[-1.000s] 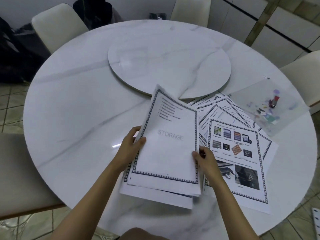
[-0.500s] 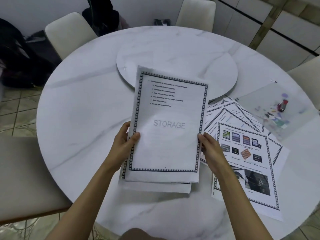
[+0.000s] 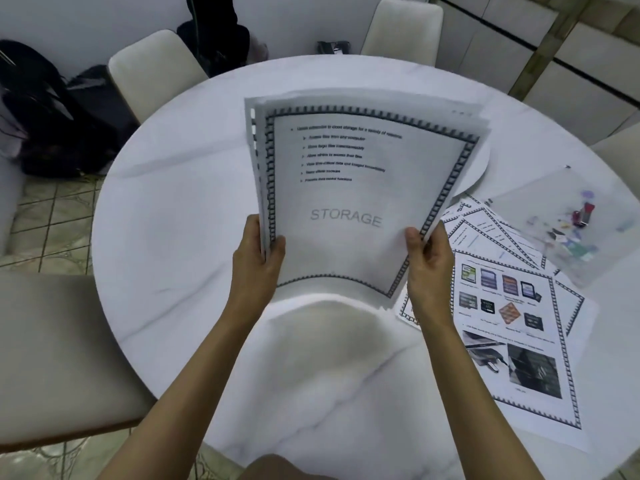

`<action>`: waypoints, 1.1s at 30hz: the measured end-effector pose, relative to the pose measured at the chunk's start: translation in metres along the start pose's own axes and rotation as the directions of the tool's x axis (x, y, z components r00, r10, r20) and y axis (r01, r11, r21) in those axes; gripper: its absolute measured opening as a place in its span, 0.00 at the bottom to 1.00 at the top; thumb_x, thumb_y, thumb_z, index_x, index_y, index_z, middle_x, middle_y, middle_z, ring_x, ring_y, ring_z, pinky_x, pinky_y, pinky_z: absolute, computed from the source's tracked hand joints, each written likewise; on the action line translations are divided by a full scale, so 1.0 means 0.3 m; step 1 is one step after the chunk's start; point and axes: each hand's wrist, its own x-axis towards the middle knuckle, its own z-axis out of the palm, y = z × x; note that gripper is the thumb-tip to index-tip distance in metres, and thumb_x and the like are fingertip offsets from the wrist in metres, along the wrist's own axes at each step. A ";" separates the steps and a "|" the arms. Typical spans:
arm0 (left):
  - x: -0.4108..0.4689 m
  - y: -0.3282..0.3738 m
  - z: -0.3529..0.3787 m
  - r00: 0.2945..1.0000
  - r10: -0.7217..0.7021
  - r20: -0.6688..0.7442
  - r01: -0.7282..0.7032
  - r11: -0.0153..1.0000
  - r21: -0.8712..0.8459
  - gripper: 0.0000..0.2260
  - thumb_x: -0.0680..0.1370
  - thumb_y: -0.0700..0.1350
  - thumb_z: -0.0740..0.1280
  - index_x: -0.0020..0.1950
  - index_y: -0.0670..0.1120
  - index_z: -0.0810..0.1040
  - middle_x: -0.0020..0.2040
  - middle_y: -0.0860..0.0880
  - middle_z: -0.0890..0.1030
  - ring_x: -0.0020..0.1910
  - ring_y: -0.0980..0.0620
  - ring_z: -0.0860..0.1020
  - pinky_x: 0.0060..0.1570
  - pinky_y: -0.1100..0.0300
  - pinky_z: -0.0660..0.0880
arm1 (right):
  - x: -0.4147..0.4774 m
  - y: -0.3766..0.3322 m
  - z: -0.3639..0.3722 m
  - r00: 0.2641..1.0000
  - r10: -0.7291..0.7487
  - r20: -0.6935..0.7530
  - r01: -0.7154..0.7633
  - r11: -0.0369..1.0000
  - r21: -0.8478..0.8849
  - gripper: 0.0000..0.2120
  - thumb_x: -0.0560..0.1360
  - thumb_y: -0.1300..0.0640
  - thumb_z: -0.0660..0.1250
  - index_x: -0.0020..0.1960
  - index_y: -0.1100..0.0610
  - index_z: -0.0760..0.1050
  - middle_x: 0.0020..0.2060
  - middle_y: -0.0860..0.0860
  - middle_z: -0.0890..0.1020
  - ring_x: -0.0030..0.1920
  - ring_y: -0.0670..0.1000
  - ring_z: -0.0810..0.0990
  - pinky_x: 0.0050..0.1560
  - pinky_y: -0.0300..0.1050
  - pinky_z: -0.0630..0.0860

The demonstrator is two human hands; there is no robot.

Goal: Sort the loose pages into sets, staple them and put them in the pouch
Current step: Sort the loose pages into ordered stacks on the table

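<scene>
Fingers (image 3: 429, 252) of both hands clamped one gathered set (image 3: 360, 202), lifted off table — unstapled; loose pages (image 3: 512, 306) lay right, pouch (image 3: 561, 223) beyond — stapling, pouching remained.

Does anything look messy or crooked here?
Yes. The stack held by the left hand and right hand isn't squared: page edges stick out unevenly along its left side and top. The loose pages on the table lie fanned out crooked, overlapping.
</scene>
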 end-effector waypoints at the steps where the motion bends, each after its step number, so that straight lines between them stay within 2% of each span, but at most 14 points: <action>1: 0.001 0.002 0.000 1.000 0.016 -0.007 -0.016 1.000 0.011 0.13 0.79 0.38 0.60 0.49 0.57 0.66 0.42 0.59 0.73 0.41 0.54 0.73 0.47 0.52 0.76 | -0.001 -0.001 0.001 1.000 -0.001 -0.004 0.001 1.000 -0.002 0.12 0.79 0.55 0.61 0.48 0.66 0.66 0.39 0.62 0.70 0.41 0.48 0.66 0.43 0.38 0.67; 3: -0.002 -0.018 0.004 1.000 0.018 0.005 -0.018 1.000 0.016 0.15 0.79 0.37 0.60 0.51 0.60 0.66 0.42 0.60 0.72 0.40 0.57 0.73 0.42 0.62 0.76 | -0.006 0.004 0.007 1.000 0.006 0.010 -0.005 1.000 -0.016 0.09 0.79 0.56 0.61 0.46 0.62 0.67 0.38 0.58 0.69 0.40 0.47 0.67 0.42 0.36 0.67; 5: -0.014 -0.054 0.011 0.999 -0.027 0.033 0.027 1.000 0.009 0.14 0.79 0.37 0.60 0.59 0.54 0.68 0.45 0.60 0.74 0.40 0.64 0.75 0.38 0.74 0.74 | -0.016 0.029 0.010 0.999 0.032 0.038 -0.031 0.999 -0.018 0.09 0.79 0.55 0.61 0.44 0.59 0.68 0.37 0.58 0.70 0.40 0.46 0.69 0.43 0.36 0.68; 6: -0.021 -0.075 0.016 0.998 -0.055 0.044 0.054 0.998 0.016 0.14 0.79 0.37 0.60 0.63 0.50 0.69 0.48 0.59 0.75 0.43 0.67 0.75 0.41 0.75 0.73 | -0.021 0.045 0.011 0.998 0.053 0.044 -0.053 0.999 -0.007 0.11 0.79 0.53 0.61 0.44 0.60 0.68 0.38 0.56 0.71 0.41 0.46 0.69 0.45 0.37 0.68; 9: -0.043 -0.131 0.025 0.988 -0.141 0.059 0.138 0.989 0.051 0.14 0.80 0.40 0.61 0.66 0.44 0.69 0.52 0.54 0.76 0.48 0.62 0.75 0.44 0.70 0.72 | -0.037 0.089 0.004 0.991 0.125 0.050 -0.126 0.992 0.013 0.26 0.73 0.40 0.63 0.48 0.65 0.66 0.40 0.65 0.69 0.44 0.47 0.68 0.49 0.42 0.67; 11: -0.054 -0.152 0.032 0.981 -0.182 0.069 0.178 0.982 0.057 0.13 0.80 0.42 0.60 0.64 0.42 0.70 0.50 0.53 0.76 0.46 0.60 0.75 0.44 0.67 0.72 | -0.046 0.114 -0.004 0.989 0.141 0.055 -0.141 0.990 -0.006 0.30 0.72 0.38 0.64 0.48 0.66 0.66 0.43 0.68 0.69 0.45 0.47 0.68 0.48 0.43 0.66; 15: -0.064 -0.136 0.045 0.984 -0.166 0.070 0.161 0.985 0.067 0.03 0.81 0.43 0.59 0.51 0.46 0.72 0.41 0.54 0.75 0.38 0.63 0.73 0.39 0.71 0.69 | -0.056 0.135 -0.016 0.985 0.169 0.040 -0.168 0.985 -0.026 0.16 0.79 0.55 0.61 0.44 0.68 0.67 0.39 0.55 0.71 0.42 0.48 0.68 0.46 0.42 0.67; 18: -0.062 -0.087 0.051 0.994 -0.101 0.034 0.098 0.993 0.064 0.05 0.80 0.42 0.60 0.45 0.50 0.71 0.37 0.56 0.73 0.34 0.67 0.71 0.36 0.75 0.68 | -0.055 0.114 -0.024 0.988 0.155 0.001 -0.155 0.987 -0.049 0.11 0.79 0.58 0.60 0.39 0.59 0.67 0.34 0.48 0.70 0.35 0.42 0.68 0.39 0.34 0.67; 20: -0.064 -0.073 0.054 0.996 -0.081 0.022 0.080 0.996 0.048 0.03 0.80 0.43 0.60 0.49 0.49 0.72 0.40 0.57 0.74 0.37 0.69 0.73 0.38 0.77 0.69 | -0.055 0.102 -0.025 0.989 0.144 -0.016 -0.145 0.988 -0.047 0.12 0.79 0.59 0.60 0.38 0.55 0.65 0.30 0.41 0.70 0.31 0.38 0.67 0.36 0.30 0.66; 22: -0.076 -0.084 0.054 0.995 -0.100 0.016 0.099 0.994 0.040 0.04 0.80 0.43 0.59 0.54 0.46 0.72 0.43 0.59 0.75 0.39 0.72 0.74 0.40 0.78 0.69 | -0.065 0.112 -0.026 0.989 0.149 -0.016 -0.149 0.988 -0.043 0.11 0.79 0.58 0.60 0.38 0.57 0.67 0.32 0.44 0.71 0.33 0.39 0.69 0.38 0.30 0.67; 24: -0.100 -0.106 0.061 0.990 -0.138 0.021 0.136 0.989 0.056 0.08 0.81 0.43 0.59 0.57 0.43 0.72 0.43 0.59 0.75 0.40 0.71 0.74 0.39 0.78 0.69 | -0.085 0.140 -0.027 0.985 0.174 0.008 -0.174 0.983 -0.059 0.12 0.79 0.57 0.60 0.41 0.63 0.67 0.36 0.53 0.71 0.38 0.45 0.69 0.42 0.38 0.68; 26: -0.123 -0.125 0.066 0.983 -0.184 0.017 0.183 0.980 0.075 0.09 0.81 0.44 0.58 0.54 0.39 0.73 0.38 0.55 0.73 0.35 0.62 0.73 0.35 0.76 0.69 | -0.106 0.164 -0.025 0.976 0.216 0.029 -0.212 0.972 -0.097 0.16 0.79 0.55 0.61 0.40 0.66 0.64 0.35 0.54 0.67 0.38 0.48 0.66 0.41 0.43 0.65; 29: -0.135 -0.134 0.068 0.979 -0.205 0.010 0.203 0.974 0.101 0.06 0.81 0.44 0.58 0.45 0.46 0.70 0.35 0.53 0.70 0.33 0.55 0.69 0.37 0.68 0.69 | -0.124 0.164 -0.026 0.970 0.239 0.031 -0.234 0.964 -0.126 0.15 0.79 0.55 0.60 0.36 0.57 0.61 0.31 0.51 0.63 0.33 0.43 0.62 0.37 0.41 0.61; 33: -0.128 -0.117 0.049 0.983 -0.175 0.046 0.170 0.981 0.097 0.06 0.81 0.40 0.58 0.55 0.49 0.70 0.44 0.60 0.75 0.42 0.62 0.75 0.38 0.78 0.70 | -0.123 0.155 -0.041 0.975 0.219 0.036 -0.209 0.961 -0.183 0.14 0.79 0.56 0.60 0.36 0.56 0.63 0.29 0.50 0.63 0.30 0.40 0.62 0.34 0.37 0.61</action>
